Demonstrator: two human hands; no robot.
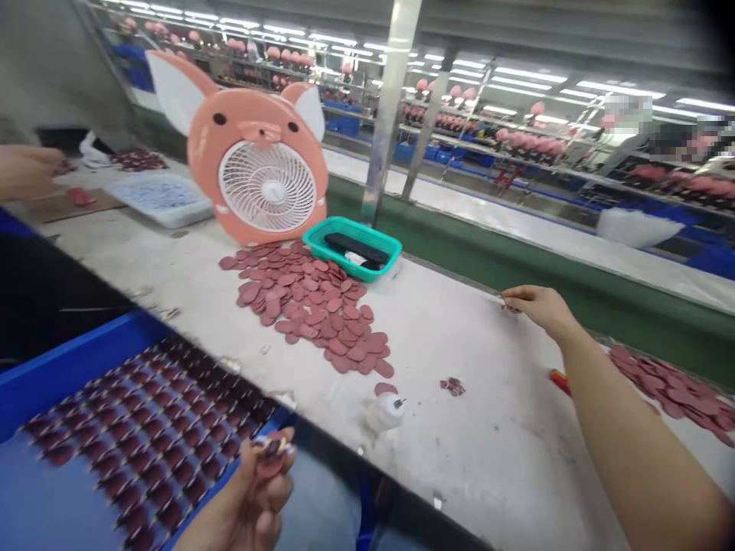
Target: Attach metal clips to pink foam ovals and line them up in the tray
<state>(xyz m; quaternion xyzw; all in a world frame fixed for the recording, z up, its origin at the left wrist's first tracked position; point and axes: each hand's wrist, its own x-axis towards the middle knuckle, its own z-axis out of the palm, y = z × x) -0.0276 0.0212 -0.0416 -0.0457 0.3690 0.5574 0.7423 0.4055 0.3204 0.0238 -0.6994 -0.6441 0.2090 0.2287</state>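
In my left hand (258, 490), low in the view, the fingers are closed around a reddish oval piece (272, 451) with a dark and whitish part on top. My right hand (537, 306) is stretched to the far edge of the table, thumb and fingertips together at some tiny brownish bits (510, 308); whether it pinches one is too small to tell. A small clump of similar bits (453, 386) lies nearer on the tabletop. Close by stands a white bottle (386, 413) with a dark tip, beside a loose reddish oval disc (386, 389).
A pile of reddish discs (310, 298) spreads before a pig-shaped fan (264, 164) and a green basket (396, 256). More discs (677, 390) lie at right. A blue bin (51, 490) holds rows of dark red pieces. Another person's hand (28, 172) is at far left.
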